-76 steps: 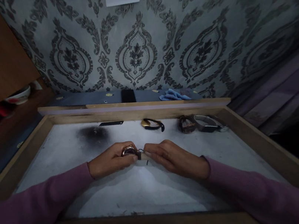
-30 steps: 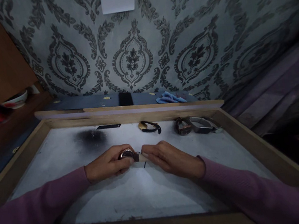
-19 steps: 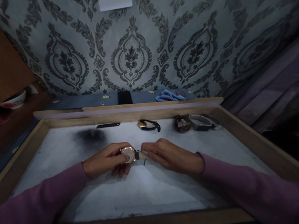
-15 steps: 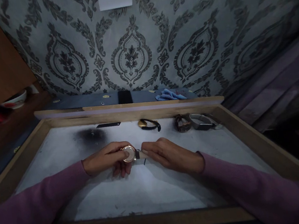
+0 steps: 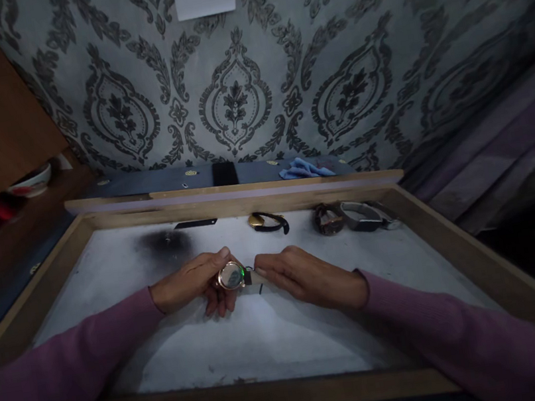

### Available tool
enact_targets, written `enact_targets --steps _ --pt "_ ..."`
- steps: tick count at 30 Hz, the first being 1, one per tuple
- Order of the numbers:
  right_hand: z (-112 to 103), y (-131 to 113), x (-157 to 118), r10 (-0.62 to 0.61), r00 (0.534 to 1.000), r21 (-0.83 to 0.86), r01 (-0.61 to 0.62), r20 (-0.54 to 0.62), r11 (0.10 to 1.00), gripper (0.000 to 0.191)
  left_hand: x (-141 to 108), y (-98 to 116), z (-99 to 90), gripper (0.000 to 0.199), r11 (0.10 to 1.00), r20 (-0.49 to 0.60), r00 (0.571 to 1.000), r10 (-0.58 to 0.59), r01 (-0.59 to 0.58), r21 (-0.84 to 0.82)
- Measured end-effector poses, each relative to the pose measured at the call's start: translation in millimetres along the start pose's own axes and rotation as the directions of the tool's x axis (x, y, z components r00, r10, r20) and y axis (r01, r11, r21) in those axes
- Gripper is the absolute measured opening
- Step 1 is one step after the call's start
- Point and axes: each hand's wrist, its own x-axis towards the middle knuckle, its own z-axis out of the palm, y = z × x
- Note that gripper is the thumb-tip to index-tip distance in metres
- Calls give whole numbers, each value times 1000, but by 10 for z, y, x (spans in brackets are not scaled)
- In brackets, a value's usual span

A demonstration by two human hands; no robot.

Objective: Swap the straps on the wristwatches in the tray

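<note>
A round watch (image 5: 231, 275) with a shiny rim and a small green glint lies in my left hand (image 5: 194, 283), whose fingers curl beneath it while the thumb is raised at its upper edge. On the right side of the watch, my right hand (image 5: 309, 280) has its fingers closed on the strap (image 5: 255, 277). Both hands are over the white bottom of a shallow wooden tray (image 5: 257, 400). The fingertips of my right hand partly hide the strap.
Along the tray's far side lie a black flat strip (image 5: 195, 224), a gold watch with a black strap (image 5: 271, 225), a brown watch (image 5: 328, 219) and a grey watch (image 5: 361, 216). Behind the tray are a black object (image 5: 224, 174) and a blue cloth (image 5: 306, 168).
My left thumb has lifted off the watch face and moved up to its edge, so more of the face shows. My right hand has hardly moved.
</note>
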Motion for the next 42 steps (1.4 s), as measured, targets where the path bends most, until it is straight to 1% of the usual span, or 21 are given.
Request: enact_targets --steps 2,4,7,11,18,28,33,42 --pt "1 0 -2 5 1000 1 -5 5 1000 26 -5 13 5 57 1000 -3 1000 -14 14 14" --pt "1 1 -5 9 1000 -1 -9 7 1000 26 -13 23 5 50 999 7 1000 -23 23 31" --pt "-3 -1 -7 9 1000 3 -9 11 1000 26 -24 24 -8 37 998 46 999 -24 22 55" --pt "-13 -8 -1 10 1000 5 -10 14 1000 25 -26 22 -29 29 997 69 997 -34 29 66" --pt "-25 -17 1 23 999 -18 -22 23 1000 25 -24 42 -28 27 997 54 997 -49 45 67" --pt "-13 -5 -7 17 1000 -29 -17 20 999 25 -25 32 -38 19 997 67 996 -56 52 64" --pt "-14 2 -4 15 1000 -27 -14 23 1000 24 -31 56 -33 20 995 62 996 -60 55 81" --pt "-16 -12 -5 16 1000 -37 -15 25 999 24 -18 25 -46 20 995 74 996 -58 51 82"
